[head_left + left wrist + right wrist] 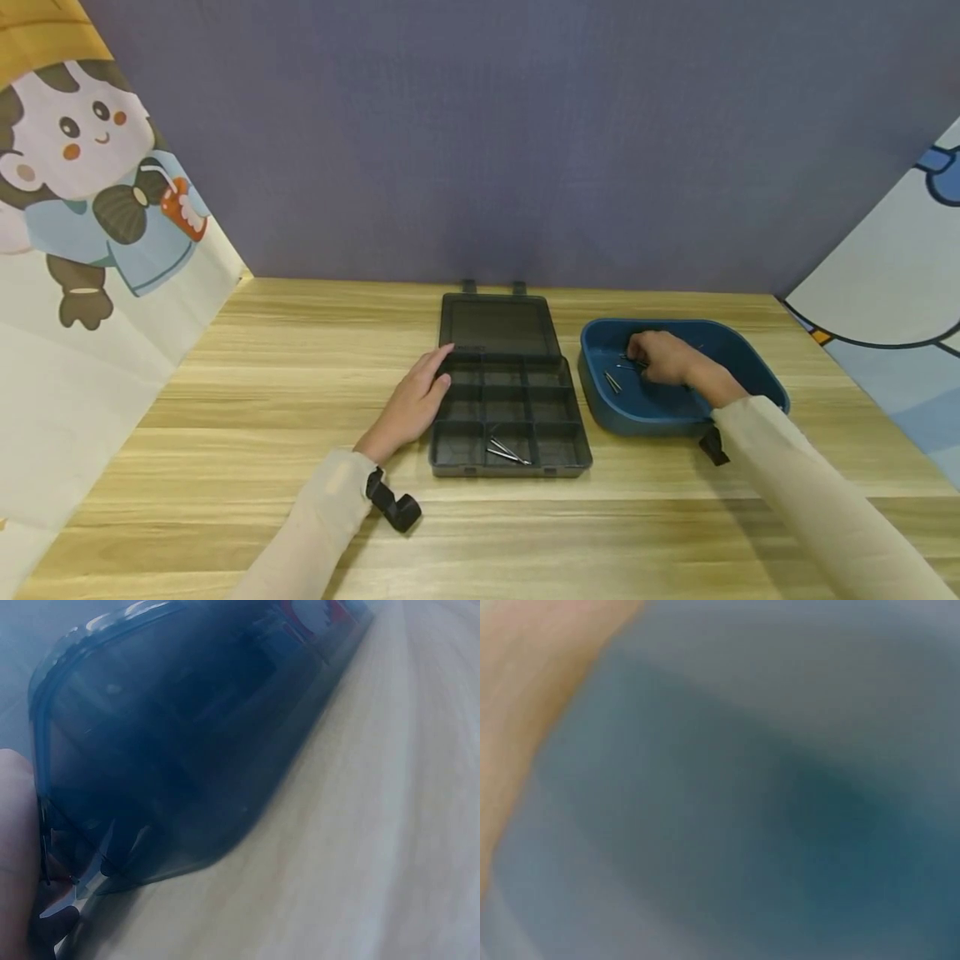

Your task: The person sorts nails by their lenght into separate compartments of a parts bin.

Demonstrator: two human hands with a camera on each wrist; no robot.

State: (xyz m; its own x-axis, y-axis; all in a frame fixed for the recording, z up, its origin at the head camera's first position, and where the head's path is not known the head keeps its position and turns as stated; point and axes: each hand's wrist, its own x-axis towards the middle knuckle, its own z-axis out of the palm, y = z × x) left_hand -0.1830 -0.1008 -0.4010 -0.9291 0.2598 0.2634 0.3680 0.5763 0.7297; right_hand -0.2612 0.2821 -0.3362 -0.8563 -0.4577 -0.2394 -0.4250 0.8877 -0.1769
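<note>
Right hand: in the blue bin [637, 425], fingers [637, 343] bent downward; whether they pinch anything cannot be told [660, 358].
Metal pins in bin: one just beside the right fingertips [626, 367], a pair nearer the bin's left wall [612, 382].
Left hand: fingers extended, resting on the divided case's left edge [411, 405].
Pins in case: front-row middle compartment, apart from both hands [507, 452].

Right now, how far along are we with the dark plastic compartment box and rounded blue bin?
Seemingly done: thin silvery metal pieces lie in the front-middle compartment of the box. In hand: the right hand reaches into the blue bin; its grip is unclear. The left hand touches the box. Apparently left: the loose metal pieces in the bin.
</note>
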